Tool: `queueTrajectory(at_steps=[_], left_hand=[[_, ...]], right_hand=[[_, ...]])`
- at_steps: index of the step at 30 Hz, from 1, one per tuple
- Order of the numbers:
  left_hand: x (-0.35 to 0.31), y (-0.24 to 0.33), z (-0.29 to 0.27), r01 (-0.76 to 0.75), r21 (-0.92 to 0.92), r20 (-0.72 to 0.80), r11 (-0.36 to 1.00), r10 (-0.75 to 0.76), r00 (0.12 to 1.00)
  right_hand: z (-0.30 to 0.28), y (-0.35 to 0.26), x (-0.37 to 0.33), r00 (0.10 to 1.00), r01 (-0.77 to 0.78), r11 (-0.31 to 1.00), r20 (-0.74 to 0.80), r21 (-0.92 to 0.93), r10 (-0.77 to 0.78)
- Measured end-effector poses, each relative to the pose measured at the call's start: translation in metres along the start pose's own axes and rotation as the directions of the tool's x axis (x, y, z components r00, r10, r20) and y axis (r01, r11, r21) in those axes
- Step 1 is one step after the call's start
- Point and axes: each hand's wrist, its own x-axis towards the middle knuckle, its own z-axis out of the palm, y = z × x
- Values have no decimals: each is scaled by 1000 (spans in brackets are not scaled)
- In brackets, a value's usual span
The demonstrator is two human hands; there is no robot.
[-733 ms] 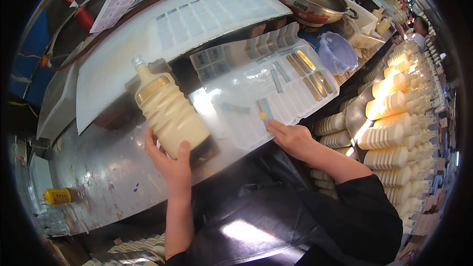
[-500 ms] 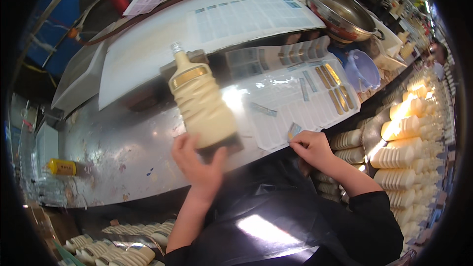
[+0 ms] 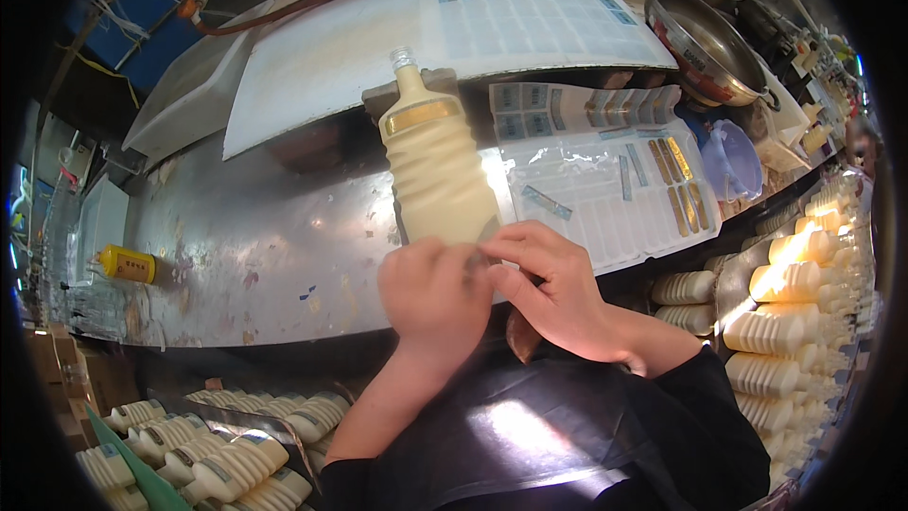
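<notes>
A cream plastic bottle [image 3: 437, 166] with wavy ridges and a gold label [image 3: 422, 115] lies with its clear neck pointing away from me, on a dark rest [image 3: 378, 99]. At its base my two hands meet. My left hand [image 3: 437, 298], slightly blurred, is closed in front of the base; whatever its fingers hold is hidden. My right hand [image 3: 558, 289] is closed in a pinch beside it, thumb and forefinger together around the small label, which is mostly hidden. To the right lies a label sheet [image 3: 605, 222] with gold strips [image 3: 683, 185] and loose blue-grey strips [image 3: 547, 202].
A yellow squeeze bottle [image 3: 128, 264] lies at the table's left. A large metal pan [image 3: 709, 43] and a purple tub [image 3: 734, 161] stand at the far right. Rows of cream bottles [image 3: 771, 331] fill the right side; more bottles [image 3: 232, 464] lie at lower left.
My right hand has moved left with the small label, to the bottle's base. My left hand has closed and come beside it. The view has shifted, so the scene sits further right.
</notes>
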Motion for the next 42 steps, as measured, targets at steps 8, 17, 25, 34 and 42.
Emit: queueTrajectory(at_steps=[8,17,25,34,42], left_hand=[[1,-11,-12,512,-783,285,352,-529,799],[-23,-44,21,633,-695,272,343,-689,672],[-28,-51,27,614,-666,216,423,-679,702],[-27,-50,27,635,-711,283,302,-704,651],[-23,-56,28,622,-774,360,120,-725,587]], right_hand=[[-13,17,24,795,-574,756,433,314,424],[4,49,42,867,-498,821,124,280,483],[6,55,45,833,-554,797,156,241,531],[9,68,46,856,-518,830,125,208,502],[-5,91,48,798,-594,688,194,416,571]])
